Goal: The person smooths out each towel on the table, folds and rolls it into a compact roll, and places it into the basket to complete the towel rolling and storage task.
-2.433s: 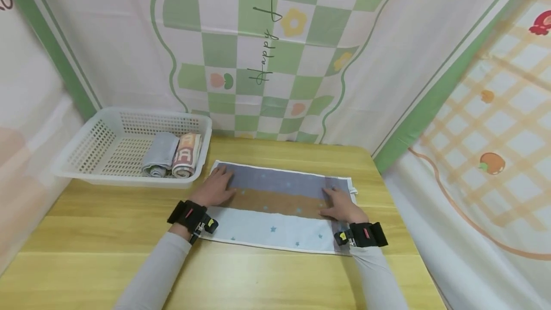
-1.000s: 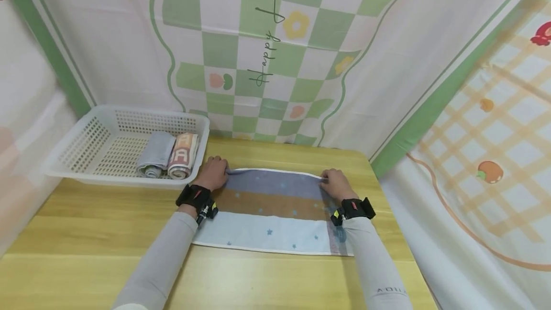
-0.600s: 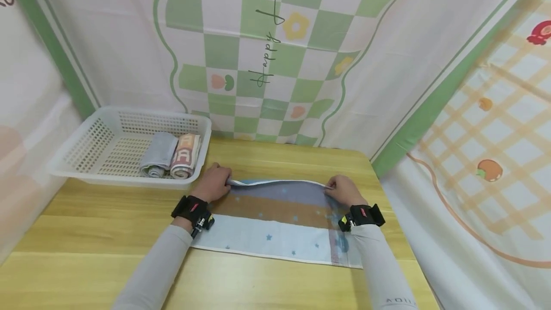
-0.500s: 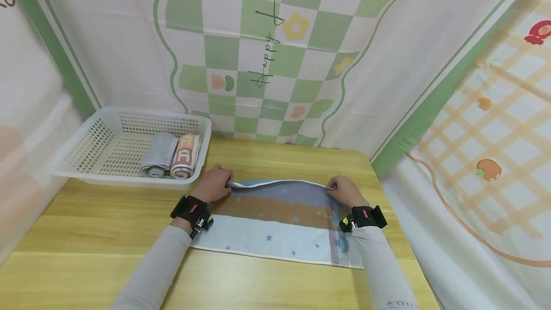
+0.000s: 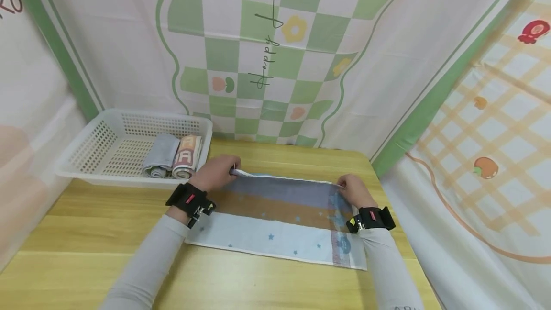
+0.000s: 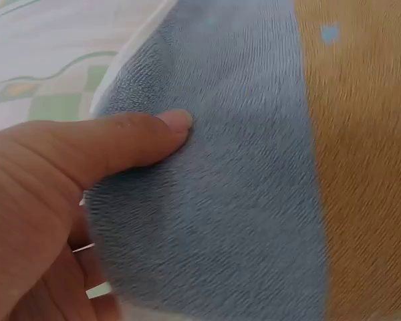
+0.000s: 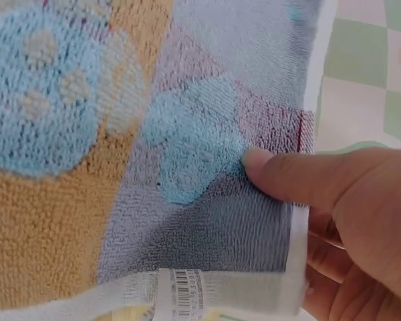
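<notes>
A small towel [image 5: 275,214] with blue-grey, brown and pale star-dotted bands lies across the table, its far edge lifted a little. My left hand [image 5: 216,172] pinches the far left corner. In the left wrist view, the thumb of my left hand [image 6: 60,160] presses on the blue-grey band, other fingers behind the cloth. At the far right corner, my right hand [image 5: 355,190] grips the edge. The right wrist view shows the thumb of my right hand [image 7: 341,194] on the towel's face, near a white label [image 7: 180,294]; its other fingers are partly hidden behind.
A white plastic basket [image 5: 86,176] stands at the back left of the wooden table [image 5: 232,286]. Inside it lie a rolled grey towel [image 5: 161,154] and a rolled orange-and-brown towel [image 5: 186,156]. A checked curtain [image 5: 267,61] hangs behind the table.
Both hands lay flat on the towel at first, then took hold of its far edge and raised it. Since half a second ago, the hands have shifted slightly apart and the edge looks straighter.
</notes>
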Action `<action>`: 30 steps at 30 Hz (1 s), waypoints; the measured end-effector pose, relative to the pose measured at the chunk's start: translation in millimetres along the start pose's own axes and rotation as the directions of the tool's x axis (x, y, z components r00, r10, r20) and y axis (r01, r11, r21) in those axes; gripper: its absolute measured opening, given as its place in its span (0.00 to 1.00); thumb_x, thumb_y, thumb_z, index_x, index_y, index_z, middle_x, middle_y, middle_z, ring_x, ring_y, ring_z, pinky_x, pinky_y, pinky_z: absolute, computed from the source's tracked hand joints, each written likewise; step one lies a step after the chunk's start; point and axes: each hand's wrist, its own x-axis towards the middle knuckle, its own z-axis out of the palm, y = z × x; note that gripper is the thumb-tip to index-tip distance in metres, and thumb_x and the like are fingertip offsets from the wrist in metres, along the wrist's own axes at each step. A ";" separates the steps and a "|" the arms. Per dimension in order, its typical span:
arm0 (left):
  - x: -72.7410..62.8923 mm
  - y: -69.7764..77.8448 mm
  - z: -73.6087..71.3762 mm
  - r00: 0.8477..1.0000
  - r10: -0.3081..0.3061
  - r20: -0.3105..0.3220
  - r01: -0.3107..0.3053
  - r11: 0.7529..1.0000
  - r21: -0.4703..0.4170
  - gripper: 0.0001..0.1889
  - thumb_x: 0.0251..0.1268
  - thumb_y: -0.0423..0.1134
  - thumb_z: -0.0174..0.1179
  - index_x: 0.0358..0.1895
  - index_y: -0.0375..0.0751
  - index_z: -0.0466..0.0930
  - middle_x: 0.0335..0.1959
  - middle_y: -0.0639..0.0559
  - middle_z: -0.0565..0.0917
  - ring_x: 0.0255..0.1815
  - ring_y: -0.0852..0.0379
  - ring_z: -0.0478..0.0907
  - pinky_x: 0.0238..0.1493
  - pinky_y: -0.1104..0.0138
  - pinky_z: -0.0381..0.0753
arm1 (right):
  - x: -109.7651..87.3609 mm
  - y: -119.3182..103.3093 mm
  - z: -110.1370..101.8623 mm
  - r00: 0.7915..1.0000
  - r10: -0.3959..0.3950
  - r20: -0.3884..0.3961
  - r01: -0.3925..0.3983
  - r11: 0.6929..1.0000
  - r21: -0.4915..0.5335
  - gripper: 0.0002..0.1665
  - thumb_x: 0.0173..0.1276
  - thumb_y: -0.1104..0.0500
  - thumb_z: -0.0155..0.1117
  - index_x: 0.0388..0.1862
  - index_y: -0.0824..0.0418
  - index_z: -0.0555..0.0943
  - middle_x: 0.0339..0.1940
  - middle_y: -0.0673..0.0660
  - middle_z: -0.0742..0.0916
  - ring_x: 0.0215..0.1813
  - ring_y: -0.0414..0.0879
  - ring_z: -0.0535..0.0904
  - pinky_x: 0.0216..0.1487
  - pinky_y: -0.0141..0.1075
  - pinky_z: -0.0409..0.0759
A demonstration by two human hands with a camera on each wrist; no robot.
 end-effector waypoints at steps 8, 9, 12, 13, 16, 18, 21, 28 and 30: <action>0.0 -14.4 -23.0 0.996 -0.027 -0.089 0.030 0.999 0.035 0.04 0.67 0.28 0.63 0.40 0.41 0.84 0.39 0.46 0.86 0.42 0.47 0.83 0.44 0.53 0.81 | 5.3 1.7 -6.0 0.998 0.019 -0.062 -0.020 1.000 -0.004 0.11 0.63 0.79 0.59 0.40 0.73 0.85 0.39 0.69 0.87 0.43 0.64 0.83 0.46 0.56 0.82; -0.1 -17.1 -23.7 0.994 -0.027 -0.102 0.031 0.999 0.037 0.05 0.67 0.28 0.64 0.40 0.41 0.84 0.39 0.46 0.86 0.42 0.47 0.83 0.45 0.53 0.82 | 7.2 1.6 -7.3 0.997 0.016 -0.080 -0.016 1.000 -0.001 0.11 0.63 0.79 0.58 0.40 0.74 0.85 0.39 0.70 0.87 0.43 0.65 0.83 0.46 0.57 0.82; 0.0 -21.0 -26.8 0.991 -0.033 -0.132 0.036 0.999 0.022 0.05 0.66 0.27 0.64 0.41 0.40 0.85 0.40 0.44 0.87 0.43 0.45 0.84 0.45 0.52 0.82 | 13.7 0.5 -11.7 0.991 0.011 -0.130 -0.011 1.000 -0.001 0.11 0.62 0.80 0.57 0.39 0.75 0.84 0.38 0.71 0.87 0.44 0.65 0.83 0.47 0.57 0.82; 0.2 -21.4 -28.1 0.989 -0.036 -0.145 0.038 0.999 0.016 0.05 0.66 0.27 0.65 0.42 0.40 0.85 0.40 0.44 0.87 0.43 0.45 0.84 0.45 0.52 0.83 | 15.8 -0.4 -13.6 0.990 0.010 -0.141 -0.009 1.000 0.004 0.11 0.62 0.80 0.56 0.39 0.75 0.84 0.38 0.71 0.87 0.43 0.65 0.83 0.47 0.57 0.82; 1.5 -20.8 -32.4 0.978 -0.054 -0.200 0.058 0.998 0.016 0.06 0.65 0.27 0.65 0.43 0.37 0.86 0.41 0.42 0.87 0.43 0.44 0.84 0.45 0.52 0.83 | 22.1 -3.6 -19.4 0.984 0.012 -0.176 -0.011 1.000 0.009 0.10 0.64 0.79 0.56 0.38 0.75 0.83 0.38 0.71 0.86 0.44 0.65 0.83 0.47 0.57 0.81; 2.8 -20.7 -34.5 0.967 -0.062 -0.248 0.071 0.997 0.027 0.07 0.65 0.27 0.66 0.44 0.36 0.86 0.41 0.41 0.87 0.43 0.43 0.84 0.44 0.52 0.83 | 26.0 -6.4 -24.1 0.978 0.004 -0.209 -0.001 1.000 0.014 0.09 0.64 0.79 0.56 0.38 0.75 0.83 0.39 0.72 0.86 0.44 0.66 0.83 0.47 0.58 0.81; 4.1 -20.5 -36.5 0.950 -0.061 -0.305 0.078 0.996 0.042 0.07 0.65 0.26 0.65 0.44 0.34 0.86 0.41 0.40 0.87 0.42 0.42 0.84 0.43 0.52 0.83 | 29.6 -10.0 -30.5 0.965 -0.018 -0.261 0.022 1.000 0.011 0.10 0.65 0.79 0.55 0.39 0.76 0.83 0.39 0.73 0.86 0.45 0.67 0.82 0.49 0.58 0.80; -11.1 -10.7 -31.0 0.972 -0.060 -0.229 0.061 0.998 -0.004 0.11 0.61 0.21 0.63 0.45 0.33 0.87 0.43 0.41 0.88 0.45 0.43 0.84 0.48 0.52 0.84 | 2.7 -23.9 -27.9 0.968 0.050 -0.244 -0.033 0.997 0.073 0.11 0.64 0.79 0.57 0.43 0.74 0.83 0.41 0.71 0.86 0.45 0.65 0.82 0.49 0.57 0.81; -21.1 -5.7 -21.9 0.978 -0.062 -0.198 0.062 0.998 -0.002 0.13 0.57 0.20 0.65 0.44 0.35 0.87 0.42 0.42 0.88 0.44 0.45 0.84 0.48 0.53 0.85 | -11.9 -28.1 -20.2 0.976 0.064 -0.210 -0.046 0.995 0.089 0.13 0.62 0.79 0.59 0.43 0.73 0.83 0.42 0.70 0.86 0.45 0.64 0.83 0.49 0.57 0.82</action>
